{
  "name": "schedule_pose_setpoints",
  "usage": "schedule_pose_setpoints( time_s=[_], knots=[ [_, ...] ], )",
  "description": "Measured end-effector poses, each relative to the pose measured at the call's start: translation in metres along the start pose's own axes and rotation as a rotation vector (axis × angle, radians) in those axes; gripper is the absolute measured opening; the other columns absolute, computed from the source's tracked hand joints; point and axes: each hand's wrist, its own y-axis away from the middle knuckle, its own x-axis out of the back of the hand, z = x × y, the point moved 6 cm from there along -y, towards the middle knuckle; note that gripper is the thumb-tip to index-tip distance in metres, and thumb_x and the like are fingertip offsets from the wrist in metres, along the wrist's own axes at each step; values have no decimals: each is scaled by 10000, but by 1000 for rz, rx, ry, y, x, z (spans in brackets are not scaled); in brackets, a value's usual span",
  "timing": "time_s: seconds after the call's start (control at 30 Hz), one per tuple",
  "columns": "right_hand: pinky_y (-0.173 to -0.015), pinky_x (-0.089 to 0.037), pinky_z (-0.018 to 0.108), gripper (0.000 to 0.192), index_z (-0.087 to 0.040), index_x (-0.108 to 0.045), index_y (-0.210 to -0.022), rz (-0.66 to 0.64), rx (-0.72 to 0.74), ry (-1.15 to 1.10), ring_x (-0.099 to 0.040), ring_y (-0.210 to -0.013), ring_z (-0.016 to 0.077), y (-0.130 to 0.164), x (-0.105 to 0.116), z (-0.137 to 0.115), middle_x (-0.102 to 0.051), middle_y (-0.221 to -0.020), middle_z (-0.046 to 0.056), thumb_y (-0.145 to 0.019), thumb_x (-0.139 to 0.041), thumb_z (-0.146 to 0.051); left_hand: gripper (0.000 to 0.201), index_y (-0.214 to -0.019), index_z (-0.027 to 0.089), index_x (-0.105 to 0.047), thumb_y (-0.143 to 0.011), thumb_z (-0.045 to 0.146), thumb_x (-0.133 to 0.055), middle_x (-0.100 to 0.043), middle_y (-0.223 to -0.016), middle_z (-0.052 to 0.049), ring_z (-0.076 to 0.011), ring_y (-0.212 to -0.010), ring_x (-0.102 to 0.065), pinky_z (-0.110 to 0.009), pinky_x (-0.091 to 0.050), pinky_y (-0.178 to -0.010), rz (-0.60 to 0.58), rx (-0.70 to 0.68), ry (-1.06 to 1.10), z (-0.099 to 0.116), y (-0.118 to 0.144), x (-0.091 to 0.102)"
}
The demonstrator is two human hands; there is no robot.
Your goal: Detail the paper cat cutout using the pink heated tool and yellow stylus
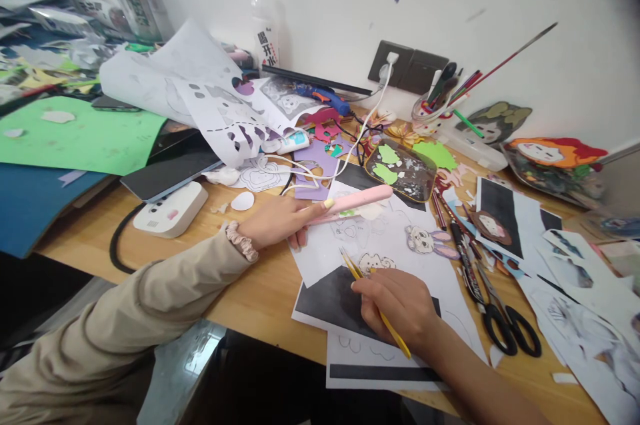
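Observation:
My left hand (280,220) is closed around a long pink hair straightener (363,198), which points to the right above the papers. A small pale paper piece with a bit of green lies along its lower edge; whether it is clamped there I cannot tell. My right hand (400,305) grips yellow tweezers (355,265), tips pointing up and left over a white sheet. Beside the tweezers is a curly-haired character drawing (375,262). A coloured rabbit cutout (425,240) lies farther right on the sheets.
Scissors (505,322) and a black marker (465,265) lie at the right. Behind them are a tray with green scraps (400,172) and a brush cup (433,115). A white cable (363,128) runs from the wall socket. At the left sit a white device (170,208) and a phone (170,168).

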Motion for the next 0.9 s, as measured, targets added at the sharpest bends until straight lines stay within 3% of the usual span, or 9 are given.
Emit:
schedule_pose_setpoints(
  time_s=[0.4,0.8,0.9],
  knots=[
    [-423,-306,225,121,-142,-477,-781,-142,54,35,-371,-466,95,-2,-9,-4,-437,-498,-26,-690,-429,-78,557,-604,169,-487,-721,627,-193,-611,-537,-2,-121,-453,-566,-226,-432,-542,-1,-2,-9,1,0,0],
    [-491,-402,212,180,-138,-483,-788,52,-84,-46,-489,-524,93,1,2,5,-534,-558,-2,-652,-436,-30,554,-608,168,-491,-721,625,-199,-610,-530,2,-121,-448,-566,-227,-438,-548,-2,6,-2,2,1,0],
    [-498,-412,214,172,-145,-484,-769,37,-89,-62,-495,-518,91,0,2,7,-537,-553,-7,-653,-426,-32,557,-606,168,-495,-719,626,-199,-608,-527,2,-120,-445,-565,-223,-437,-541,1,11,-1,1,0,0]
  ],
)
